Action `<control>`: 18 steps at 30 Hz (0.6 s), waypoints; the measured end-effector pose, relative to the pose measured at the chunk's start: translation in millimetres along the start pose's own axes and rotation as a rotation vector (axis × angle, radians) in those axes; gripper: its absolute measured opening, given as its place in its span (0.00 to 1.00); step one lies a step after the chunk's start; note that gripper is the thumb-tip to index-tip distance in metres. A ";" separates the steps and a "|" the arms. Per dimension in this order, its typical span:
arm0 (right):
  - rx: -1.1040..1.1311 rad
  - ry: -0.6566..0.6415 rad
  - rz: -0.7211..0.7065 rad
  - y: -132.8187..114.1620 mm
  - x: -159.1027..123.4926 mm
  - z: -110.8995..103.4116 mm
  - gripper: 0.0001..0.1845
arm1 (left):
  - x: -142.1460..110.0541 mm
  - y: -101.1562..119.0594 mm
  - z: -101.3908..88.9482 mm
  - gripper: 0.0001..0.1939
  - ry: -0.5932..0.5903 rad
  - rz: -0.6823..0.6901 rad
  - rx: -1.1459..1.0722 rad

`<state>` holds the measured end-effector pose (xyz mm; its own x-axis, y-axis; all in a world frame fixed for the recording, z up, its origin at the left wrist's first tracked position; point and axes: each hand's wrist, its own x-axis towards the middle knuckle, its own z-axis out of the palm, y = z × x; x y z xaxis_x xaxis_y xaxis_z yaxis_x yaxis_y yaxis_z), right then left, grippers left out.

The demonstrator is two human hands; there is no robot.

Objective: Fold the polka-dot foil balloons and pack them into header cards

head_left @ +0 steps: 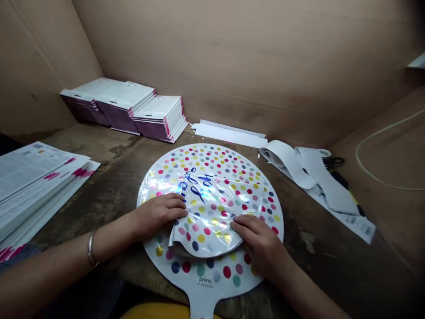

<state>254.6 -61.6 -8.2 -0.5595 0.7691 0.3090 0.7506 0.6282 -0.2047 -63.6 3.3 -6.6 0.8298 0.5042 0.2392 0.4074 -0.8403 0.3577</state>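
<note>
A flat, round foil balloon (206,156) with coloured dots, the word "prima" and a tail toward me lies on the worktop. A folded portion of shiny dotted foil (201,230) with blue script lies over its middle. My left hand (162,215) rests on the left side of this folded part, fingers lying flat and close together. At the right edge of the fold, my right hand (257,241) grips the foil with its fingertips on top. Both thumbs are hidden.
Stacks of white printed packets (113,104) stand against the back wall at the left. More printed sheets (36,177) are piled at the near left. White paper strips (229,133), a curled label roll (308,173) and black-handled scissors (335,161) lie behind and to the right.
</note>
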 end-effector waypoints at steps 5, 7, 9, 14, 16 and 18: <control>0.039 -0.006 0.088 -10.5 -6.5 0.7 0.20 | -8.7 3.9 1.8 0.15 -0.010 -0.086 -0.094; 0.097 -0.014 0.124 -9.1 -3.3 -3.8 0.19 | -9.1 4.8 1.7 0.14 0.017 -0.127 -0.124; 0.173 -0.039 0.188 -5.4 -0.9 -7.1 0.18 | -9.8 5.0 3.8 0.13 0.044 -0.163 -0.140; 0.119 -0.053 0.228 0.1 -2.3 -6.0 0.20 | -13.0 4.9 8.7 0.14 0.082 -0.214 -0.182; 0.082 -0.023 0.208 0.0 -3.2 -4.3 0.17 | -13.9 5.1 8.4 0.14 0.078 -0.221 -0.199; 0.105 -0.010 0.224 0.4 -2.5 -3.7 0.16 | -14.2 5.3 7.6 0.13 0.073 -0.244 -0.209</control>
<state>257.7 -63.7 -5.6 -0.3866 0.8916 0.2359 0.8161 0.4499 -0.3627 -70.4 -9.9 -15.0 0.6846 0.7050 0.1852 0.4977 -0.6377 0.5879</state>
